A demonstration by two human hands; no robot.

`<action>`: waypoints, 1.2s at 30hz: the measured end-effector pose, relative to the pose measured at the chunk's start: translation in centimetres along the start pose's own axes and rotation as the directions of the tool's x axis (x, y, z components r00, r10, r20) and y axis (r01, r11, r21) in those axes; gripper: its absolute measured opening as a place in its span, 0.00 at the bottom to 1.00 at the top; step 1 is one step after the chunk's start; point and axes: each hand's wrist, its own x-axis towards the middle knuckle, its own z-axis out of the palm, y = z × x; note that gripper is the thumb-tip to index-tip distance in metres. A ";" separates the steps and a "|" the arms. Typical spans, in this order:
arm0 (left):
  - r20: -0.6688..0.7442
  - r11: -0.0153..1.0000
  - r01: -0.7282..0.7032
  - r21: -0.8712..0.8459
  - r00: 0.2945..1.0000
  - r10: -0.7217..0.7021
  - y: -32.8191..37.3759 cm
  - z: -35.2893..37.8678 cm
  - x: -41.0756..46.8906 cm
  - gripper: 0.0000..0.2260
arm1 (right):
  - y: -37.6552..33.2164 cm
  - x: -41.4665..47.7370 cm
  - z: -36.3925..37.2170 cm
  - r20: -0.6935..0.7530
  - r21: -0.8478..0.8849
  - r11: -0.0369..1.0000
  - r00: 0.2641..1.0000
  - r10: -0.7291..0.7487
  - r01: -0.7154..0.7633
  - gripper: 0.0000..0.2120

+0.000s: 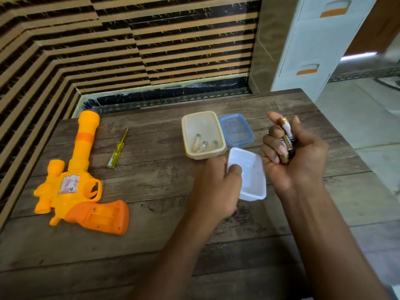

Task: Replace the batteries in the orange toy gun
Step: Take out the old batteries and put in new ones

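Head view. The toy gun (80, 182) lies flat near the left edge of the worktop (151, 213), barrel toward the far edge, well apart from both hands. Whether its handle compartment is open cannot be told from here. A screwdriver (116, 148) lies just right of the barrel.

The right hand (303, 161) is raised near the right edge, fingers curled round the held batteries (286, 135). The left hand (216, 187) grips the rim of the white tray (251, 180), thumb inside it, at the middle of the worktop. Just beyond the tray sits the cream box (185, 135) with the boxed batteries (203, 145) in it, and the blue lid (237, 131) lies beside it on the right.

Risks, as I judge them:
- The bunched cells could slip from the loose grip and roll off the near right edge.
- The two sets look alike, so old and fresh could get mixed if any are put down in the cream box.
- The tray, held by one rim, could tip.
- A cell could go into the gun the wrong way round.

Count:
- One toy gun
- One screwdriver
- One cream box
- Three boxed batteries
- One blue lid
- One white tray
- At least two held batteries; the exact number is hidden by the fingers
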 end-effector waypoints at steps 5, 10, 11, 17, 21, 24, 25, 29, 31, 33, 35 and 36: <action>-0.029 0.974 -0.033 0.226 0.999 0.040 0.2 1.1 -0.2 0.13 | -0.1 -0.1 0.0 0.070 -0.063 0.997 0.997 -0.039 0.044 0.10; -0.040 0.871 -0.036 0.489 0.997 0.063 0.7 2.1 -1.0 0.11 | -0.1 -0.1 0.1 0.087 -0.156 0.984 0.994 -0.072 0.085 0.11; -0.051 0.858 -0.024 0.514 0.997 0.058 0.7 2.4 -1.1 0.13 | -0.1 -0.2 0.2 0.079 -0.180 0.979 0.993 -0.086 0.099 0.12; -0.143 0.806 -0.012 0.592 0.982 0.120 1.3 3.4 -1.0 0.16 | 0.1 -0.4 0.5 0.068 -0.250 0.952 0.984 -0.165 0.177 0.15; -0.130 0.842 -0.029 0.538 0.985 0.117 1.4 3.1 -0.5 0.15 | 0.1 -0.6 0.3 0.096 -0.176 0.972 0.986 -0.138 0.153 0.12; -0.151 0.867 -0.063 0.495 0.976 0.157 0.9 2.1 -0.5 0.19 | 0.4 -0.5 0.4 0.101 -0.193 0.970 0.986 -0.130 0.147 0.12; -0.176 0.874 -0.084 0.479 0.966 0.189 0.6 1.6 -0.4 0.20 | 0.6 -0.5 0.5 0.096 -0.215 0.965 0.987 -0.132 0.150 0.12; -0.282 0.892 -0.156 0.424 0.913 0.294 -0.7 -0.8 0.0 0.19 | 2.2 -0.6 1.6 0.099 -0.317 0.933 0.984 -0.150 0.174 0.14; -0.309 0.897 -0.157 0.412 0.903 0.299 -1.3 -2.1 0.0 0.18 | 3.3 -1.1 2.3 0.105 -0.379 0.907 0.982 -0.155 0.184 0.13; -0.340 0.904 -0.139 0.404 0.895 0.289 -1.9 -3.8 -0.5 0.17 | 4.7 -1.8 3.3 0.130 -0.462 0.867 0.981 -0.142 0.186 0.11; -0.367 0.918 -0.120 0.377 0.891 0.267 -2.7 -5.0 -1.2 0.15 | 5.8 -2.4 3.8 0.140 -0.506 0.844 0.982 -0.123 0.178 0.10; -0.397 0.924 -0.111 0.365 0.879 0.263 -3.0 -5.6 -1.7 0.14 | 6.3 -2.7 4.1 0.142 -0.506 0.847 0.984 -0.106 0.164 0.10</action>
